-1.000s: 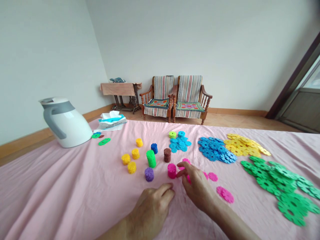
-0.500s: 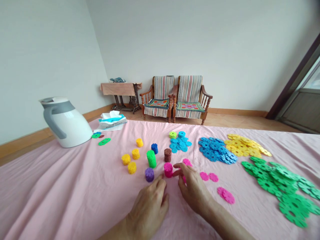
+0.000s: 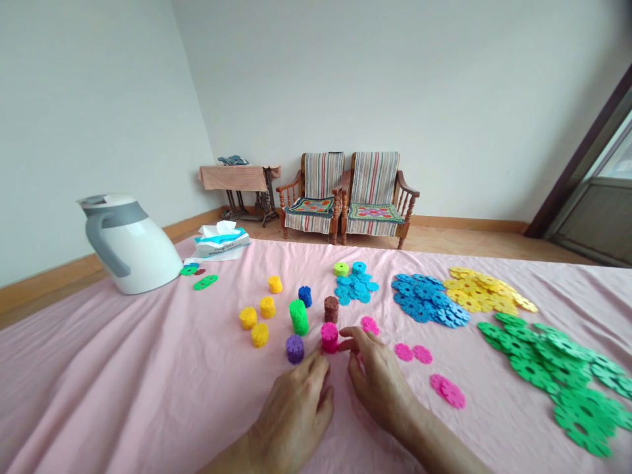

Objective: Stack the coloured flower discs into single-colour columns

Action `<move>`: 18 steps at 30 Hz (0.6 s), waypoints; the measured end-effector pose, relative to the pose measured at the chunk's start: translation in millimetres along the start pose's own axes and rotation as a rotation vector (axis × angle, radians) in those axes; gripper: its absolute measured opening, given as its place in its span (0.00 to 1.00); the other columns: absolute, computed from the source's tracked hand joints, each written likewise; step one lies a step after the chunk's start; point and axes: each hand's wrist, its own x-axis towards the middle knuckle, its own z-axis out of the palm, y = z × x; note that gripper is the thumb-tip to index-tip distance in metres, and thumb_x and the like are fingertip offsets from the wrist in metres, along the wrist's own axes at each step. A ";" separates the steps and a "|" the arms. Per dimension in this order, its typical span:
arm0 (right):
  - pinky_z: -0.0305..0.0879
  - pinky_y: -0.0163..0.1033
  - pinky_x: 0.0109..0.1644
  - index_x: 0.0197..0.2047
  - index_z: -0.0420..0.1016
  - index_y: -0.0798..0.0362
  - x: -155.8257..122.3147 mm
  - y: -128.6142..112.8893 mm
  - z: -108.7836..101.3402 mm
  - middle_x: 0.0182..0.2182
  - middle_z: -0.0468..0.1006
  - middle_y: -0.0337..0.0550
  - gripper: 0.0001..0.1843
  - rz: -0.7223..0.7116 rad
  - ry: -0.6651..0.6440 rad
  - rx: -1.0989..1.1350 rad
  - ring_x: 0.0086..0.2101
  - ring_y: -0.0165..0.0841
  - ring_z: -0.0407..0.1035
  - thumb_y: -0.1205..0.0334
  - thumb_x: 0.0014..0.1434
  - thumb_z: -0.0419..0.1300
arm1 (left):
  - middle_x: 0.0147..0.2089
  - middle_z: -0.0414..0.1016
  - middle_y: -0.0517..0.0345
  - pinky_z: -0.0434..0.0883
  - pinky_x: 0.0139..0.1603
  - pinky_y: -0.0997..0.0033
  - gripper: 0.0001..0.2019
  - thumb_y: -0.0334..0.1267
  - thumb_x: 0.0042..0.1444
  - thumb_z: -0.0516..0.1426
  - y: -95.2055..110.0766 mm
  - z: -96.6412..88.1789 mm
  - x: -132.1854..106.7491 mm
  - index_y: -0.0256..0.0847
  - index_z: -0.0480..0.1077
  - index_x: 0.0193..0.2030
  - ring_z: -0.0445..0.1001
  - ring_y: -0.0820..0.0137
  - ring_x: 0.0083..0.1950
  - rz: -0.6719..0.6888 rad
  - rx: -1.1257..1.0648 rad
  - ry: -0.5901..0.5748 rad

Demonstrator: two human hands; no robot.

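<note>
A short magenta stack of snowflake discs (image 3: 329, 336) stands on the pink cloth (image 3: 148, 375). My right hand (image 3: 378, 382) lies just right of it, its forefinger and thumb touching the stack's side. My left hand (image 3: 296, 411) rests knuckles up below the stack, fingers curled loosely, fingertips close to its base; nothing shows in it. A purple stack (image 3: 295, 348), a tall green stack (image 3: 298, 316) and a brown stack (image 3: 330, 308) stand close by. Loose magenta discs (image 3: 413, 353) lie to the right.
Yellow stacks (image 3: 260, 322) stand left of centre. Piles of light blue (image 3: 356, 286), blue (image 3: 428, 300), yellow (image 3: 486, 291) and green discs (image 3: 557, 368) spread to the right. A white kettle (image 3: 129, 242) and a tissue pack (image 3: 220, 239) sit at the far left. Two chairs (image 3: 348, 195) stand behind.
The magenta stack has slid left, nearer the purple one, with my right hand following it. My left hand has moved up towards the stack.
</note>
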 end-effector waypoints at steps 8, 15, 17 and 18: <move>0.67 0.43 0.46 0.49 0.66 0.56 1.4 1.5 -1.5 0.37 0.79 0.46 0.23 0.031 0.025 0.016 0.41 0.37 0.71 0.78 0.51 0.47 | 0.55 0.71 0.52 0.68 0.57 0.63 0.16 0.24 0.53 0.51 -1.1 0.9 1.5 0.41 0.68 0.47 0.70 0.62 0.55 -0.039 -0.012 -0.004; 0.67 0.43 0.46 0.49 0.67 0.56 1.3 0.9 -2.3 0.38 0.79 0.47 0.24 0.016 0.016 -0.003 0.41 0.36 0.71 0.79 0.50 0.47 | 0.51 0.73 0.53 0.69 0.52 0.63 0.17 0.25 0.53 0.51 0.3 -1.7 2.6 0.42 0.67 0.49 0.73 0.63 0.50 -0.058 -0.049 -0.012; 0.67 0.43 0.46 0.49 0.67 0.56 1.0 0.9 -1.9 0.38 0.79 0.47 0.25 0.014 0.015 -0.007 0.41 0.36 0.70 0.80 0.49 0.47 | 0.50 0.73 0.54 0.70 0.50 0.64 0.18 0.25 0.53 0.51 0.4 -2.3 4.4 0.42 0.66 0.50 0.73 0.63 0.49 -0.059 -0.064 -0.012; 0.67 0.43 0.46 0.49 0.67 0.56 0.8 1.0 -1.7 0.39 0.79 0.47 0.25 0.011 0.015 -0.007 0.42 0.36 0.70 0.80 0.49 0.47 | 0.49 0.73 0.54 0.70 0.50 0.64 0.18 0.25 0.53 0.51 0.2 -2.4 5.3 0.42 0.66 0.50 0.73 0.64 0.48 -0.059 -0.070 -0.012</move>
